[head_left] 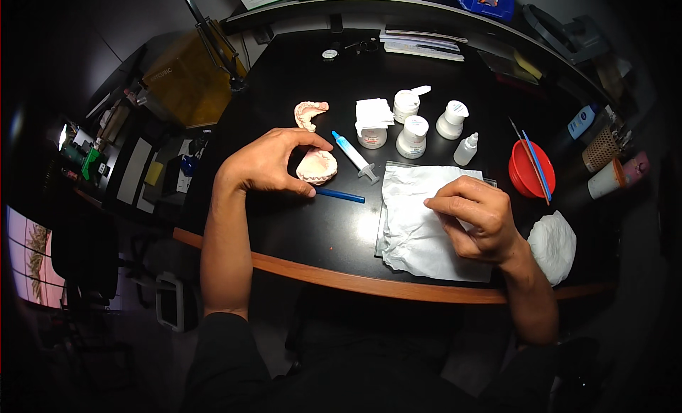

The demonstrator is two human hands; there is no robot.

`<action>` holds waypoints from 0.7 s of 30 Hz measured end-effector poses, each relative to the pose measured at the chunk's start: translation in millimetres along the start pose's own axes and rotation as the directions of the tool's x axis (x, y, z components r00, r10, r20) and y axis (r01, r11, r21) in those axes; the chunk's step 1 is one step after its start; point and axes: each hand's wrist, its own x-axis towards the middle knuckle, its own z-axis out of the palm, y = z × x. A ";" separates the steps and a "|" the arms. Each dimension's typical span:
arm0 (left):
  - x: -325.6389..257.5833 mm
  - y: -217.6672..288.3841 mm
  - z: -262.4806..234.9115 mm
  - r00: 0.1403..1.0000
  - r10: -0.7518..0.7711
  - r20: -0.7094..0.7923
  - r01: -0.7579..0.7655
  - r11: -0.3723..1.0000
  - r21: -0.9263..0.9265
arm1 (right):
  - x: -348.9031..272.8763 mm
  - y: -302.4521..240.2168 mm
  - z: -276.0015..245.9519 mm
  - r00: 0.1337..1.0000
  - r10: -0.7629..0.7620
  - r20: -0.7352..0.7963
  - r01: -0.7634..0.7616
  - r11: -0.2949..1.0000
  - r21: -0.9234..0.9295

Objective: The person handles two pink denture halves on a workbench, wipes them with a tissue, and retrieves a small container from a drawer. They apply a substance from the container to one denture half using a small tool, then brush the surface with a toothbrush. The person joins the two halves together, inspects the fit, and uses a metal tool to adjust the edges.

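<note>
Around a pale pink-white dental cast [317,167] on the black desk curves my left hand [271,161], its thumb and fingers apart. Whether it presses on the cast I cannot tell. The thumb tip is close to the end of a slim blue stick-like tool [341,196]. Beyond lie a second, horseshoe-shaped dental cast [310,115] and a syringe with blue contents [350,154]. Over a white paper towel [415,232] my right hand [477,220] is closed, fingertips drawn together; anything in them is hidden or too small to name.
White jars [412,137], one with its lid flipped up, and a dropper bottle [466,149] stand behind the towel. At right are a red bowl [527,177] with thin tools across it and a white rounded lump [553,247]. A wooden desk edge [327,276] runs in front.
</note>
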 end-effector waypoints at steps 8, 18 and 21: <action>8.2 2.1 2.6 0.997 0.026 -0.069 -0.023 0.999 0.038 | 4.9 -7.8 -4.5 0.974 -0.196 -0.111 0.183 0.976 -0.115; -58.8 18.0 9.5 0.872 0.026 -0.489 -0.072 0.995 -0.074 | 33.2 -120.0 100.1 0.990 0.134 0.036 -0.129 0.984 -0.124; -93.6 30.0 26.9 0.721 0.157 -0.675 -0.085 0.987 0.139 | 54.5 -107.7 131.5 0.968 0.179 -0.178 -0.215 0.954 -0.209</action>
